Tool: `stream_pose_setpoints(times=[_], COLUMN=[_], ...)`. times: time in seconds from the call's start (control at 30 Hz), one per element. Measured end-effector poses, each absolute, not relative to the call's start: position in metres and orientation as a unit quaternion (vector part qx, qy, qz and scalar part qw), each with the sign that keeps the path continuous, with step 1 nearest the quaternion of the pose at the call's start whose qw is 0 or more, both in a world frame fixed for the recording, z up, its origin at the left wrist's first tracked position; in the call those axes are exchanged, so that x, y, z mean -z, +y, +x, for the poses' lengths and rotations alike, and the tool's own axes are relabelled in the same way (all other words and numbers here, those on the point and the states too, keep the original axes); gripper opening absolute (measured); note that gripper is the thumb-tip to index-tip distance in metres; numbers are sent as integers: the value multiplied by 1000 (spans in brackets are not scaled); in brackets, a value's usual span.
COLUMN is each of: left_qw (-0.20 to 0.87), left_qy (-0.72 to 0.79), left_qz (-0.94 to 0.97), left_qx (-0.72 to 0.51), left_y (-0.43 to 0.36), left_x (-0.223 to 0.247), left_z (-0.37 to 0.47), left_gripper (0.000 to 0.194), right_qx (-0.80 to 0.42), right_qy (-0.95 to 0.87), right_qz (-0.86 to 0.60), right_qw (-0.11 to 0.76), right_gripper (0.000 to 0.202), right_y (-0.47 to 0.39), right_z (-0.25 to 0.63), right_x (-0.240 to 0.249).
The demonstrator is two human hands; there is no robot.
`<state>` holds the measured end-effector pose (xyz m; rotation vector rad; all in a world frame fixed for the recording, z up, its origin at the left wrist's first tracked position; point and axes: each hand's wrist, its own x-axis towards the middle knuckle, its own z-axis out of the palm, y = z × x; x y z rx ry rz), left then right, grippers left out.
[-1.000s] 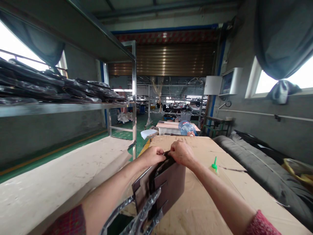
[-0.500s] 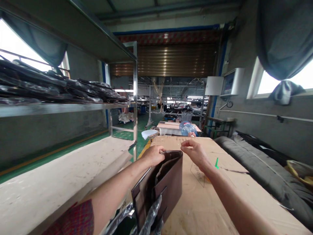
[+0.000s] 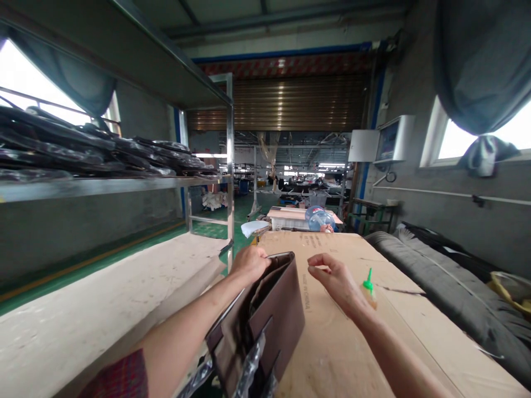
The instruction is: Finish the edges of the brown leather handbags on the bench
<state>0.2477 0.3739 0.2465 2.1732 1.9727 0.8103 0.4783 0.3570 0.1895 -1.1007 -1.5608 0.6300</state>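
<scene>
A dark brown leather-look bag (image 3: 282,309) stands tilted at the near left side of the cardboard-covered table, its top gaping. My left hand (image 3: 251,263) is closed on the far end of its upper rim. Clear plastic wrap (image 3: 251,362) hangs over straps or handles at the near end. To the right of the bag, apart from it, my right hand (image 3: 332,276) hovers above the cardboard. Its thumb and forefinger are bent with a small gap, and I see nothing between them. Beyond my right wrist is a small bottle with a green nozzle (image 3: 368,282), partly hidden.
Printed cardboard (image 3: 332,359) covers the table. On the left, a metal rack (image 3: 229,166) holds plastic-wrapped dark items (image 3: 83,146) above a pale lower board (image 3: 103,287). Grey fabric rolls (image 3: 431,293) lie along the right. A blue water jug (image 3: 320,220) is past the far edge.
My left hand and the bag have shifted left and slightly toward me. My right hand has moved a little down, leaving a wider gap to the bag. More of the green-nozzled bottle shows.
</scene>
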Motion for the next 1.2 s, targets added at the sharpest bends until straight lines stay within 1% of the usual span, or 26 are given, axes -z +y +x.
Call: stream_pose_setpoints(times=[0.1, 0.23, 0.27, 0.3, 0.43, 0.5, 0.57, 0.67, 0.73, 0.9, 0.97, 1.1, 1.2], left_qw=[31, 8, 8, 6, -15, -18, -17, -7, -2, -8, -6, -3, -12], left_qy=[700, 702, 698, 694, 681, 677, 675, 678, 680, 664, 657, 650, 643], left_qz=[667, 675, 682, 687, 701, 704, 704, 698, 694, 710, 717, 721, 725], left_qx=[-253, -225, -220, -217, -212, -215, -219, -229, -237, -237, -232, -242, -247], left_y=[367, 364, 364, 364, 364, 366, 368, 369, 369, 362, 356, 339, 334], left_x=[-250, -250, -250, -249, -247, -246, -244, -242, -241, -243, -248, -256, -251], left_z=[243, 245, 246, 247, 248, 246, 243, 239, 236, 229, 226, 221, 216], left_gripper=[15, 16, 16, 16, 14, 14, 15, 13, 12, 9, 9, 10, 10], right_qx=[-289, -293, -297, -306, -280, -257, -250, -256, -259, -277, -272, -245, -250], right_qy=[-654, -696, -703, -707, -679, -662, -663, -685, -689, -684, -689, -712, -720], right_qz=[-471, -389, -370, -358, -379, -417, -442, -444, -449, -503, -514, -491, -464], right_qw=[517, 528, 530, 528, 564, 568, 550, 518, 508, 449, 433, 438, 451], right_gripper=[33, 37, 42, 51, 97, 103, 107, 113, 109, 76, 66, 51, 43], right_y=[331, 286, 277, 271, 275, 284, 288, 284, 282, 295, 297, 288, 289], right_z=[470, 440, 429, 417, 374, 364, 365, 378, 388, 414, 430, 473, 504], right_x=[-182, -173, -170, -165, -141, -130, -124, -122, -122, -125, -133, -157, -162])
